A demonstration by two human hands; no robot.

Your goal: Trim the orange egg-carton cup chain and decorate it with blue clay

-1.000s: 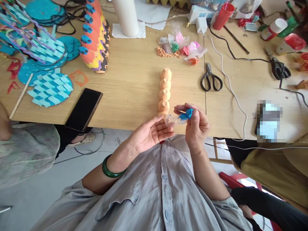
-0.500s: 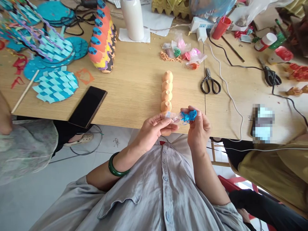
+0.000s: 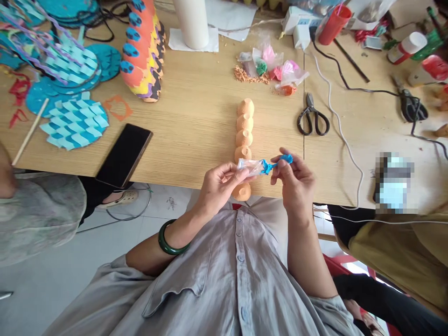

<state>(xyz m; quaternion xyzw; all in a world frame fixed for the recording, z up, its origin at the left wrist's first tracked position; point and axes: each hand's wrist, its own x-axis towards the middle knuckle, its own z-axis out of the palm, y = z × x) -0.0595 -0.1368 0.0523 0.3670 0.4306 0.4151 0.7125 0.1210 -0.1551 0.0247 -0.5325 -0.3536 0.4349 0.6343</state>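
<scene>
Between finger and thumb my left hand (image 3: 221, 187) pinches a small clear plastic bag (image 3: 249, 166). My right hand (image 3: 296, 183) grips a lump of blue clay (image 3: 286, 159). A stretched blue strand joins this lump to more blue clay at the bag's mouth. Under and behind the bag lies an orange row of rounded cups (image 3: 245, 122), running from mid-table to the front edge; the bag and my left fingers hide part of it. Black-handled scissors (image 3: 311, 119) lie to the right of the row.
A black phone (image 3: 124, 155) and blue scaled discs (image 3: 75, 122) lie left, near a painted orange piece (image 3: 143, 51). Bags of coloured clay (image 3: 269, 60) are behind the row. Cables and a red cup (image 3: 334, 24) are right. People sit on both sides.
My right hand has moved right, pulling part of the blue clay away from the bag and stretching it into a strand. The view has shifted slightly.
</scene>
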